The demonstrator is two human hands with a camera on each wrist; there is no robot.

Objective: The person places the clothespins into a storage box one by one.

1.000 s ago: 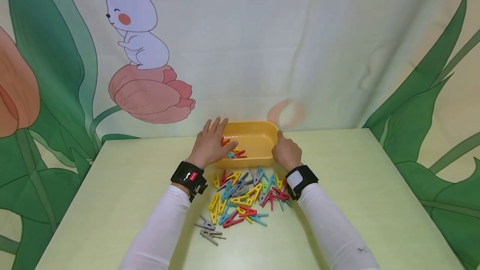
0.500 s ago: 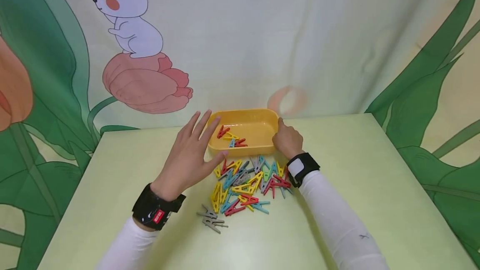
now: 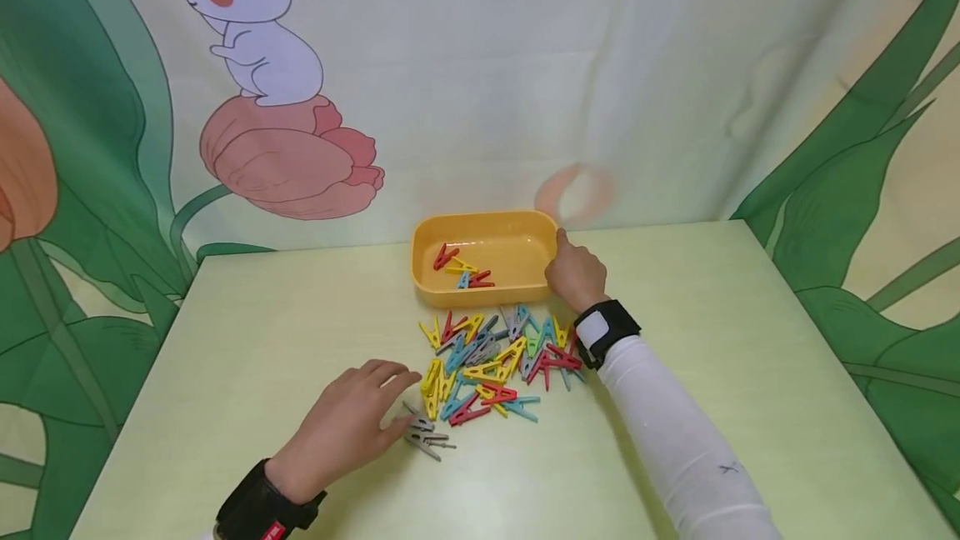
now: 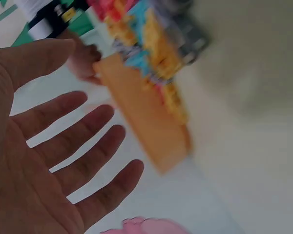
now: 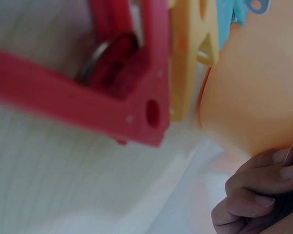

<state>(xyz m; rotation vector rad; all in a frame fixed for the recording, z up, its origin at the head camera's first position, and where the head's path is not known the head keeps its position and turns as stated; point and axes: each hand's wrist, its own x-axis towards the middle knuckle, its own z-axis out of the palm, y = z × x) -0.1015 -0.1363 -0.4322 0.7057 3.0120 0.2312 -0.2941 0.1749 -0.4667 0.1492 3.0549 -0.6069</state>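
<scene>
My left hand [image 3: 345, 423] reaches over the left edge of a loose pile of plastic clothespins [image 3: 487, 369]. Its fingertips are beside two grey clothespins [image 3: 426, 438], and in the left wrist view its fingers are spread with nothing between them. Behind the pile stands a yellow tray [image 3: 480, 297]. Inside lie several clothespins, such as a red one [image 3: 444, 257]. At the tray's right end my right hand [image 3: 576, 277] holds the rim, index finger along it and other fingers curled. The thumb is hidden. A red clothespin [image 5: 141, 107] looms close in the right wrist view.
The pale table [image 3: 675, 315] carries the pile in front of the tray. Behind the table's back edge hangs a white cloth [image 3: 465, 65] printed with a rabbit, flowers and leaves. The tray stands close to that back edge.
My left hand has left the tray's left side and come back toward me, to the grey clothespins. My right hand stays at the tray. The head view has tilted down slightly.
</scene>
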